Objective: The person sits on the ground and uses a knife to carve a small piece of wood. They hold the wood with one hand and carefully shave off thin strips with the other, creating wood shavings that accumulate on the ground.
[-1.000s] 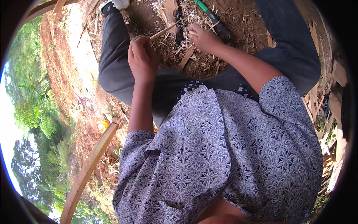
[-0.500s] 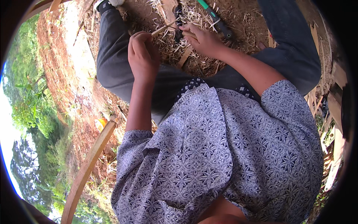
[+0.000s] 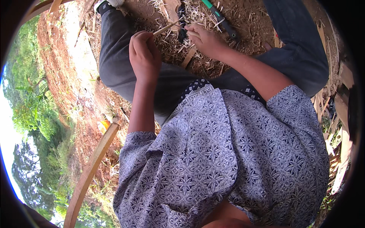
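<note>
My left hand (image 3: 145,53) is closed around a thin, pale wooden stick (image 3: 165,29), which points up and right from the fingers. Across from it, my right hand (image 3: 207,41) is curled round a pale handle (image 3: 194,34) that looks like a small knife's. A thin dark part, perhaps its blade, reaches toward the stick's tip; its shape is too small to make out. Below both hands, curled wood shavings (image 3: 194,17) cover the soil. A narrow black object (image 3: 181,23) lies there, partly behind the stick's tip.
A tool with a green and black handle (image 3: 225,26) lies beyond my right hand. My legs in dark trousers (image 3: 118,57) spread around the shavings. A curved wooden beam (image 3: 91,171) rises at the left. Wood offcuts (image 3: 344,125) are piled at the right edge.
My right hand has shifted slightly to the right, away from the stick's tip. My left hand has moved slightly left, still holding the stick.
</note>
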`<state>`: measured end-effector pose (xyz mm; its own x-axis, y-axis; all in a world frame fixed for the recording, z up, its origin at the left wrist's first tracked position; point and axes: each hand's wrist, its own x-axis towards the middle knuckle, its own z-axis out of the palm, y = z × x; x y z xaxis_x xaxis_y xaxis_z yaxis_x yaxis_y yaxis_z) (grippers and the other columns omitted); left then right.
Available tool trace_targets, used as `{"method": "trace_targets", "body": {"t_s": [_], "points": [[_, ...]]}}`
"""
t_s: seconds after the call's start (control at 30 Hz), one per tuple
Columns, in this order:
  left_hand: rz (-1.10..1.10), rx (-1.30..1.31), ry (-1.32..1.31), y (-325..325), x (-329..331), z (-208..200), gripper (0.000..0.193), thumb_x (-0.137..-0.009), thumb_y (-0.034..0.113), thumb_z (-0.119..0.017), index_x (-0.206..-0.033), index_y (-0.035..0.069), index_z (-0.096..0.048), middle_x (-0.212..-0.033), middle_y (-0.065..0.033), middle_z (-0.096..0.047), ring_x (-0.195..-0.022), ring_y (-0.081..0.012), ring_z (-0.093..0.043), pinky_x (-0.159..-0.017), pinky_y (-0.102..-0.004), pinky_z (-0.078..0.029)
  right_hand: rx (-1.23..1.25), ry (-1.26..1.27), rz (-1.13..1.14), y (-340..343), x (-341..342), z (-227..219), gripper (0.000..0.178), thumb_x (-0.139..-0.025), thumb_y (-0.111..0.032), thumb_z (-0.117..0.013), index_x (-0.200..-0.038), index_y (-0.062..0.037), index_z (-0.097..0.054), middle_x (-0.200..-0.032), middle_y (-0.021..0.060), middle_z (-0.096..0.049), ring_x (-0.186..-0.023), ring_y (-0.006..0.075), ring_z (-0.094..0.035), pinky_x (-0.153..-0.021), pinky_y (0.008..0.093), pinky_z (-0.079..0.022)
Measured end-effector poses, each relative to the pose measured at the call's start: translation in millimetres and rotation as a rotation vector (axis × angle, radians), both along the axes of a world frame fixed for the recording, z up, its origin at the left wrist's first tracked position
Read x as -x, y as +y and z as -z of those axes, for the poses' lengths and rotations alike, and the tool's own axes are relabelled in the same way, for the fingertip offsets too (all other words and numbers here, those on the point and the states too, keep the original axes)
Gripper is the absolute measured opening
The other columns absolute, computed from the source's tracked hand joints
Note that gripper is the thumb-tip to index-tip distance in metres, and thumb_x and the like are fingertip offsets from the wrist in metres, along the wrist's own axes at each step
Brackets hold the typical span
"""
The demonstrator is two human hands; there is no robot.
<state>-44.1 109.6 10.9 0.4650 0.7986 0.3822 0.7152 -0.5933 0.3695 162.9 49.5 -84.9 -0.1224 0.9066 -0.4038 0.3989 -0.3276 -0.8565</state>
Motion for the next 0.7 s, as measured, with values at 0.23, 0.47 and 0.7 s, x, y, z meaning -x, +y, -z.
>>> {"method": "trace_targets", "body": {"t_s": [0.23, 0.47, 0.7], "points": [[0.016, -0.015, 0.021, -2.6, -5.5, -1.2, 0.011, -0.095, -0.002, -0.061, -0.105, 0.003, -0.059, -0.099, -0.0154, -0.066, -0.092, -0.0365, -0.067, -0.079, -0.043, -0.054, -0.153, 0.104, 0.005, -10.0, 9.9, -18.0, 0.035, -0.104, -0.025, -0.058, -0.136, -0.0098, -0.057, -0.125, 0.0136, -0.071, -0.112, 0.031, -0.071, -0.094, 0.0399, -0.055], [0.016, -0.002, 0.0, -2.5, -9.0, 1.1, 0.012, -0.095, -0.002, -0.062, -0.105, 0.004, -0.059, -0.097, -0.0143, -0.066, -0.09, -0.0364, -0.066, -0.079, -0.0437, -0.054, -0.264, 0.168, -0.023, -8.8, 8.1, -38.5, 0.033, -0.106, -0.025, -0.055, -0.134, -0.0066, -0.057, -0.124, 0.0144, -0.071, -0.107, 0.0277, -0.073, -0.091, 0.0367, -0.055], [0.027, 0.007, 0.032, 1.5, -10.9, -4.2, 0.012, -0.094, 0.002, -0.066, -0.104, 0.006, -0.06, -0.096, -0.0121, -0.067, -0.087, -0.0344, -0.067, -0.076, -0.0414, -0.054, -0.35, 0.23, 0.024, -0.9, 8.1, -39.6, 0.032, -0.106, -0.026, -0.055, -0.131, -0.0064, -0.058, -0.125, 0.0155, -0.071, -0.111, 0.0284, -0.072, -0.089, 0.0398, -0.056]]}}
